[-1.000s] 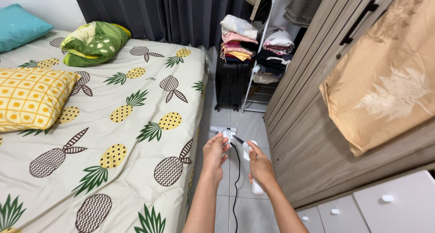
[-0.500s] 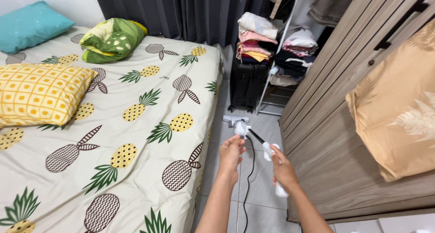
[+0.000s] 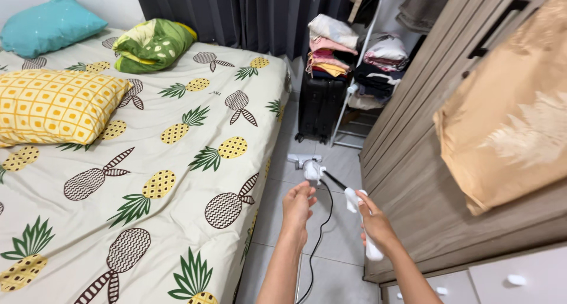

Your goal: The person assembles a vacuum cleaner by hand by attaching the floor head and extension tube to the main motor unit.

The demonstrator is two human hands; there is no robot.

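Drawing our hands nearer than a second ago, we are seeing more of the bed left of them now. Our left hand is pinching the black cord, fingers curled on it. Just right of it, our right hand is gripping the white handle of the vacuum, whose head is sitting on the floor beyond both hands. Farther right, a tan bag is hanging against the wardrobe.
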